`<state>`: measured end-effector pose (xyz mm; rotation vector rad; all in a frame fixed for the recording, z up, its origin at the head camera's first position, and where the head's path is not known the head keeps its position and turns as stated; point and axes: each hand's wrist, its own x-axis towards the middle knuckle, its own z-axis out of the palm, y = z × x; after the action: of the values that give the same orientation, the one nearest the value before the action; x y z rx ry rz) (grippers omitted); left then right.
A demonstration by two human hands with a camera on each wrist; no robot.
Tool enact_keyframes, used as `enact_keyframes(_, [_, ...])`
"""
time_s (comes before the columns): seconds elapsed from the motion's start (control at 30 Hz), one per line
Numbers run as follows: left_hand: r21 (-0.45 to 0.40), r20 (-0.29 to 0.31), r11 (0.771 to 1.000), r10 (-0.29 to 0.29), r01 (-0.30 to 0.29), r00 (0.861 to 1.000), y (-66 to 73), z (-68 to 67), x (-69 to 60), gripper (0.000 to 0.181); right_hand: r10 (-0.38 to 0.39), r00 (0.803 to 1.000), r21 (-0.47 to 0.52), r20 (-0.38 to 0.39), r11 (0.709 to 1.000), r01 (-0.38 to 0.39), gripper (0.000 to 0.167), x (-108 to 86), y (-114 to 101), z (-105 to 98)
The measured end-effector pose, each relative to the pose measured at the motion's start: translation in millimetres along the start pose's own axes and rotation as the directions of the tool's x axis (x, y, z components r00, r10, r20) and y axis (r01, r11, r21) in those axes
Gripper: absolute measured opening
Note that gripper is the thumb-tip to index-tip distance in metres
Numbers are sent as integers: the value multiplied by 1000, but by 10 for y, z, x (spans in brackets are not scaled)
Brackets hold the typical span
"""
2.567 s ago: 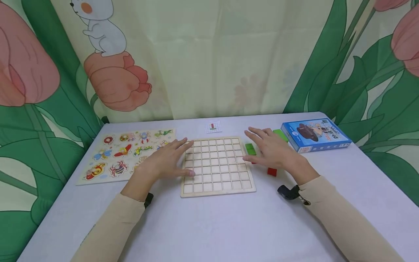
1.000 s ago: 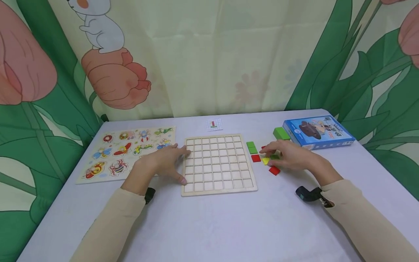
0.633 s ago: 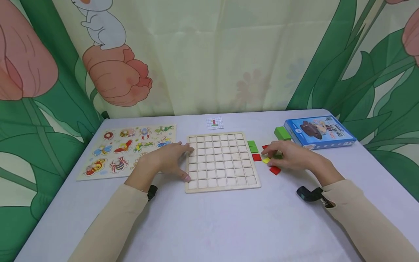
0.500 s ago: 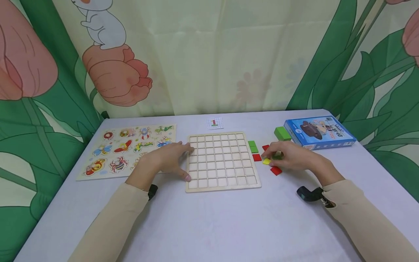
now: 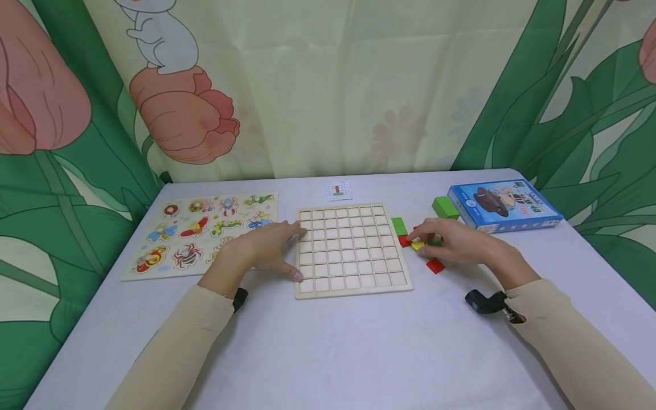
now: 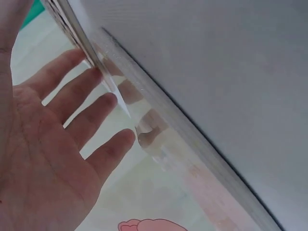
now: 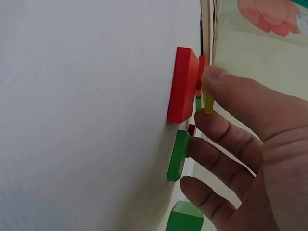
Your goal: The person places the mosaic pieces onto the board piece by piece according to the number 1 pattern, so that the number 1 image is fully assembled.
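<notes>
My right hand (image 5: pixel 453 242) pinches a small yellow tile (image 7: pixel 208 98) between thumb and fingertips, low over the table to the right of the wooden grid board (image 5: pixel 353 250). Near those fingers lie a red tile (image 5: pixel 404 241), another red tile (image 5: pixel 435 266) and green tiles (image 5: pixel 399 226). In the right wrist view a thick red tile (image 7: pixel 183 86) and a green tile (image 7: pixel 178 156) are beside the fingers. My left hand (image 5: pixel 263 247), fingers spread and fairly straight, rests at the board's left edge. The grid cells hold no tiles.
Left of the board lies an insect puzzle board (image 5: pixel 179 270). A small pattern card (image 5: pixel 338 191) lies behind the grid. At the back right are a green block (image 5: pixel 445 208) and a blue box (image 5: pixel 504 206). A printed curtain (image 5: pixel 328 114) hangs behind the white table (image 5: pixel 328 341).
My right hand has moved from beside the board's right edge to the tiles and taken hold of the yellow one. My left hand has drawn back to the board's left edge.
</notes>
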<state>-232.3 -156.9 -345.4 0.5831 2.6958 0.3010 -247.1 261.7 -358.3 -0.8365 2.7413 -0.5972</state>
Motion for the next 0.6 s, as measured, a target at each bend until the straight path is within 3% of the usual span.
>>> enact_keyframes(0.13, [-13, -5, 1000, -6, 6, 1000, 6, 11, 2, 111, -7, 1000, 26, -18, 1000, 7, 35, 14, -13, -10])
enact_keyframes(0.37, [-28, -11, 1000, 7, -8, 1000, 2, -5, 21, 111, -68, 989, 33, -128, 997, 73, 34, 52, -51, -63])
enact_keyframes(0.6, [-21, 17, 1000, 23, -22, 1000, 21, -16, 38, 111, -117, 976, 45, -181, 991, 127, 35, 154, -95, -54])
